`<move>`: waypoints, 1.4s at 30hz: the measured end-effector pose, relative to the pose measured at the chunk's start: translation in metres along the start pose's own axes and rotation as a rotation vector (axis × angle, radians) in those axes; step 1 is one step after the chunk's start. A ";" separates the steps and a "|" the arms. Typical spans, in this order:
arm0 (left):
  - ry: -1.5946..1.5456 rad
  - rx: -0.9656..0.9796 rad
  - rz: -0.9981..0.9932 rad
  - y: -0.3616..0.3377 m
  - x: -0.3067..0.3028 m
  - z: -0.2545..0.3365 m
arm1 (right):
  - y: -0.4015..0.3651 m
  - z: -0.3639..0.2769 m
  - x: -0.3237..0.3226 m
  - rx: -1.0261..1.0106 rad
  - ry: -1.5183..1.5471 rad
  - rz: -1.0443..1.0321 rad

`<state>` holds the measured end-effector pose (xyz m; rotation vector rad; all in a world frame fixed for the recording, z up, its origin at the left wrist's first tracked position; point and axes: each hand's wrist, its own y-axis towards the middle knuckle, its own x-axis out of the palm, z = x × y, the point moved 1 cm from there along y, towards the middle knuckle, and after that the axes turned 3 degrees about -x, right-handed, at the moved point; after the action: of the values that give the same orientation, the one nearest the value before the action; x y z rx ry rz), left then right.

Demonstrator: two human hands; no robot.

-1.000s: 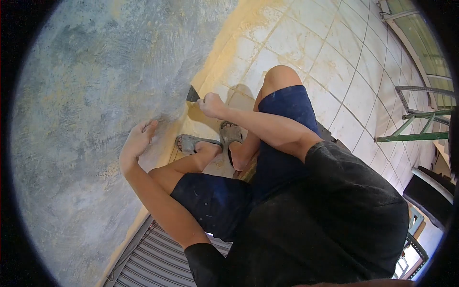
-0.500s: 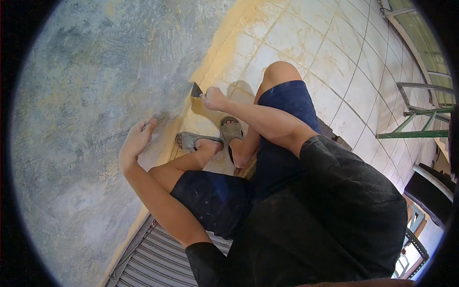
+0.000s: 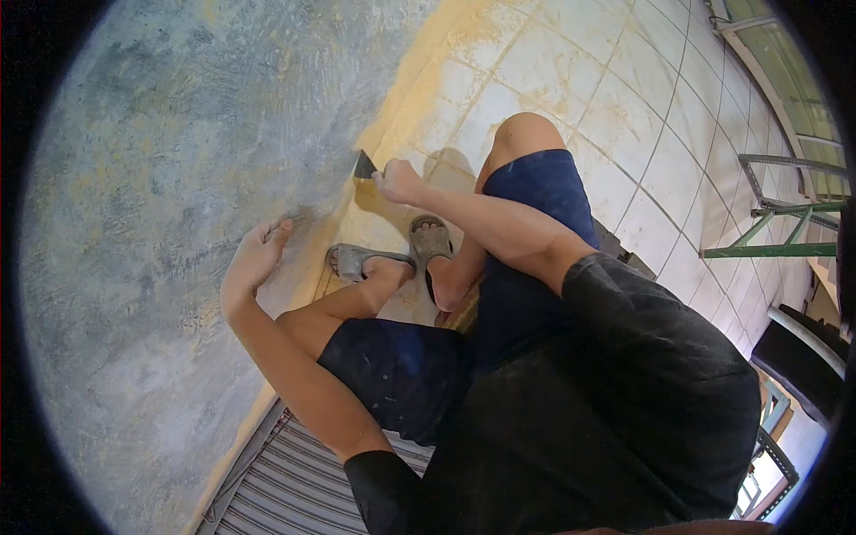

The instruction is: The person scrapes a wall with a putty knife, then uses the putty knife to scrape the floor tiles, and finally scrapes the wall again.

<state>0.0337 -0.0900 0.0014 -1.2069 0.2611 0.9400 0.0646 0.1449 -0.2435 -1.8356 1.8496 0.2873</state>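
A putty knife with a dark triangular blade (image 3: 364,167) is in my right hand (image 3: 401,181), its fingers closed round the handle. The blade touches the yellowish strip (image 3: 392,120) where the mottled grey-blue wall (image 3: 178,178) meets the tiled floor. My left hand (image 3: 257,257) is at the wall surface, lower and to the left, with its fingers loosely bent and apart, and no object shows in it. Just right of it are my feet in grey sandals (image 3: 352,262).
White floor tiles (image 3: 615,116) with yellowish smears spread to the upper right. A green metal frame (image 3: 776,251) stands at the right, above a black object (image 3: 798,366). Ribbed grey metal slats (image 3: 303,473) lie at the bottom left.
My right hand and the putty knife have shifted very slightly up and to the left along the wall edge. My left hand stays in nearly the same place.
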 end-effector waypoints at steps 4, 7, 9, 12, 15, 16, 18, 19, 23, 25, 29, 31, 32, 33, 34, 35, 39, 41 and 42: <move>0.057 -0.088 -0.046 0.000 -0.002 0.002 | -0.005 -0.008 -0.003 0.066 -0.008 0.004; 0.036 -0.075 -0.025 -0.004 -0.004 0.008 | -0.001 -0.013 -0.006 0.048 -0.002 -0.005; 0.015 -0.092 -0.047 -0.006 -0.001 0.009 | -0.001 -0.008 -0.007 0.067 0.004 -0.034; 0.066 -0.036 -0.053 0.003 -0.002 0.002 | -0.002 -0.011 -0.012 0.114 0.005 -0.049; 0.021 -0.028 -0.023 0.010 -0.002 -0.004 | -0.013 -0.028 -0.015 0.012 0.011 0.008; 0.037 -0.019 -0.032 0.011 -0.003 -0.005 | -0.017 -0.032 -0.017 0.009 0.019 -0.014; 0.049 -0.015 -0.046 0.011 0.000 -0.008 | -0.016 -0.029 -0.018 0.011 0.025 -0.043; 0.037 -0.024 -0.044 0.011 0.000 -0.007 | -0.007 -0.020 -0.018 0.028 0.004 -0.044; 0.041 -0.063 -0.025 0.002 0.000 0.005 | -0.003 -0.019 -0.012 0.079 0.035 -0.016; 0.064 -0.026 -0.020 0.009 -0.002 -0.003 | -0.015 -0.032 -0.017 0.047 0.038 -0.011; 0.037 0.002 -0.063 0.009 -0.002 -0.004 | -0.003 -0.016 -0.013 0.073 0.037 -0.028; 0.046 -0.009 -0.061 0.008 -0.001 -0.002 | -0.004 -0.013 -0.013 0.071 0.045 -0.021; 0.053 -0.021 -0.060 0.008 -0.002 0.000 | -0.003 -0.014 -0.013 0.069 0.052 -0.016; 0.052 -0.021 -0.059 0.007 -0.003 -0.001 | -0.008 -0.018 -0.012 0.068 0.052 -0.016; 0.070 -0.037 -0.070 0.009 -0.004 -0.002 | -0.014 -0.025 -0.011 0.046 0.052 -0.012; 0.088 -0.055 -0.083 0.010 -0.005 -0.003 | -0.016 -0.030 -0.012 0.027 0.052 -0.008; 0.083 -0.032 -0.050 0.007 -0.003 -0.002 | 0.002 -0.001 -0.005 0.045 0.026 -0.015; 0.087 -0.044 -0.046 0.004 -0.004 0.002 | 0.006 0.008 -0.004 0.023 -0.007 -0.045; 0.087 -0.043 -0.044 0.005 -0.004 -0.001 | 0.002 0.003 -0.004 0.021 -0.006 -0.044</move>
<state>0.0282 -0.0924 -0.0001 -1.2905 0.2838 0.8594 0.0636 0.1499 -0.2445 -1.8566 1.7987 0.2567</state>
